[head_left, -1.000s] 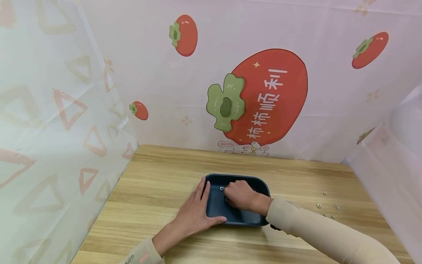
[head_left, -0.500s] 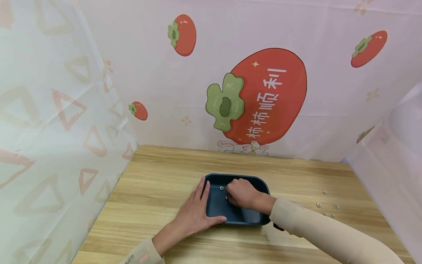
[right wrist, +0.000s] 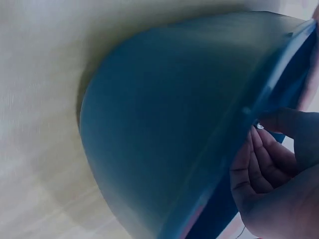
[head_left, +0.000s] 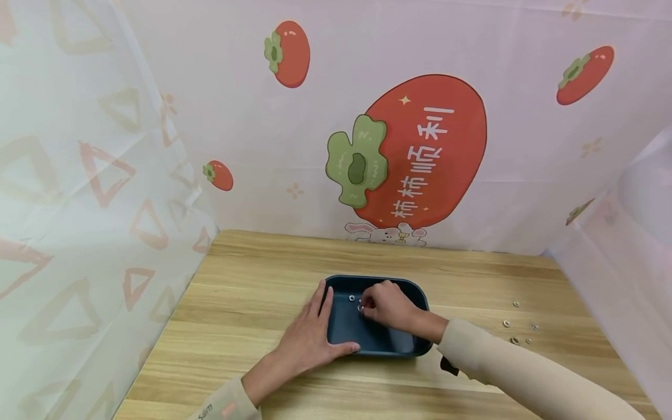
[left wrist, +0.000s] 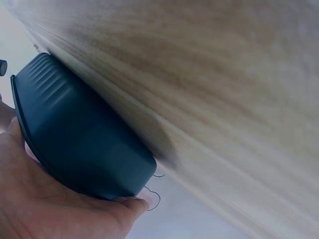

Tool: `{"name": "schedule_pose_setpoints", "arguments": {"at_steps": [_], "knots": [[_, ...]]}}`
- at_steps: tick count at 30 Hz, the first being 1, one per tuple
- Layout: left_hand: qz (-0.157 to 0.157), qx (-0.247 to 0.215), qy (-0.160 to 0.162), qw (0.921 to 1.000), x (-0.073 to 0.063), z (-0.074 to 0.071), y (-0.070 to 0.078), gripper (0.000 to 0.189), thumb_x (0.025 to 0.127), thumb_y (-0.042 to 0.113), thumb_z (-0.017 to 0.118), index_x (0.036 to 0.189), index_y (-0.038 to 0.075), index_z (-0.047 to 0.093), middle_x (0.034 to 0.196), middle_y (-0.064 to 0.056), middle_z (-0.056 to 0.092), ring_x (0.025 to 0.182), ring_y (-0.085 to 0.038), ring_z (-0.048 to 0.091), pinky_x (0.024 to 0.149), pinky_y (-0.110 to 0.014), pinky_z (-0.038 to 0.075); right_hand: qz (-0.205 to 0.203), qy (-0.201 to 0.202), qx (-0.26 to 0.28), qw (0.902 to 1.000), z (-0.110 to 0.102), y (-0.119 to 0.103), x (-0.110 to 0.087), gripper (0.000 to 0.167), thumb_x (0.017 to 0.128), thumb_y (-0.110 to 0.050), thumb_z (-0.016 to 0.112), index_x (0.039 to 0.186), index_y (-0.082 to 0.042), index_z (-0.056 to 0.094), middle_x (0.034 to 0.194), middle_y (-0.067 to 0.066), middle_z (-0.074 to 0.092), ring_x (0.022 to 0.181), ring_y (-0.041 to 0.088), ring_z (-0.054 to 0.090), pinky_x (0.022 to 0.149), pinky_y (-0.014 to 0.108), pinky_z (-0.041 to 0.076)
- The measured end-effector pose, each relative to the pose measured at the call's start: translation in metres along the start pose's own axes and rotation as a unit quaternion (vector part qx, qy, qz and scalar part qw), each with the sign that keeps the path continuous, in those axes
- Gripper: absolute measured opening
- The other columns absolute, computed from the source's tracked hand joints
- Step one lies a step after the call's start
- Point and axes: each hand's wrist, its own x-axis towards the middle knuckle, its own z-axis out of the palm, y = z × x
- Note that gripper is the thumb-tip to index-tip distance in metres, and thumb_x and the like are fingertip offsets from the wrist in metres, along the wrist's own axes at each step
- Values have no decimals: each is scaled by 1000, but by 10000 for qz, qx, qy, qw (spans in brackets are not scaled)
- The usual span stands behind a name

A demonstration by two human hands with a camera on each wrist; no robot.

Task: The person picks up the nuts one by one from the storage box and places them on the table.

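A dark blue tray stands on the wooden table. My left hand rests along its left end, fingers straight and spread, the thumb lying on the near rim. In the left wrist view, the palm lies against the outer side of the tray's rim. My right hand is inside the tray, thumb and forefinger together. In the right wrist view, a small shiny metal piece shows between those fingertips. The head view shows a small metal ring at the fingertips. Another metal ring lies on the tray floor just left of them.
Several more small rings lie scattered on the table right of the tray, near the right forearm. A printed cloth hangs behind the table and along both sides. A black band sits at the right sleeve's cuff.
My right hand has drawn slightly back and turned, so its fingertips and the ring there show more. Its forearm shifted right. My left hand and the tray stayed put.
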Motion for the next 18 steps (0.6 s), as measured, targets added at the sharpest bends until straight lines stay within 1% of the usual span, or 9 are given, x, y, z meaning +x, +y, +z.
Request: {"name": "schedule_pose_setpoints", "arguments": {"at_steps": [4, 6, 11, 14, 18], "knots": [[11, 13, 36, 10000, 0, 0, 0, 127, 83, 87, 63, 169, 4, 21, 178, -13, 4, 158, -40, 28, 119, -55, 42, 116, 338, 400, 9986, -1, -1, -2, 6, 92, -12, 82, 94, -6, 81, 81, -6, 73, 69, 0, 61, 65, 21, 55], [12, 12, 43, 10000, 0, -1, 0, 126, 83, 86, 64, 169, 4, 21, 178, -14, 4, 158, -40, 29, 118, -55, 42, 171, 439, 650, 9968, -2, -1, -3, 5, 92, -12, 82, 94, -7, 81, 81, -6, 73, 71, 0, 62, 66, 21, 55], [2, 31, 39, 10000, 0, -1, 1, 127, 83, 87, 63, 169, 5, 20, 178, -14, 4, 158, -41, 29, 118, -55, 42, 333, 451, 1261, 9904, -1, 1, -7, 4, 95, -13, 81, 96, -9, 81, 83, -6, 73, 73, 4, 63, 67, 20, 55], [10, 35, 51, 10000, 0, 0, 0, 128, 82, 88, 63, 169, 4, 21, 178, -14, 4, 158, -41, 30, 117, -55, 43, 444, 438, 1597, 9852, -1, 3, -9, 6, 96, -16, 80, 98, -10, 82, 85, -5, 73, 75, 7, 64, 69, 21, 56], [21, 4, 42, 10000, -1, 0, 0, 129, 82, 89, 62, 169, 4, 20, 178, -14, 4, 157, -41, 30, 116, -56, 44, 580, 477, 1919, 9785, -1, 4, -13, 10, 97, -19, 79, 100, -10, 82, 87, -5, 74, 77, 9, 64, 72, 22, 56]]}}
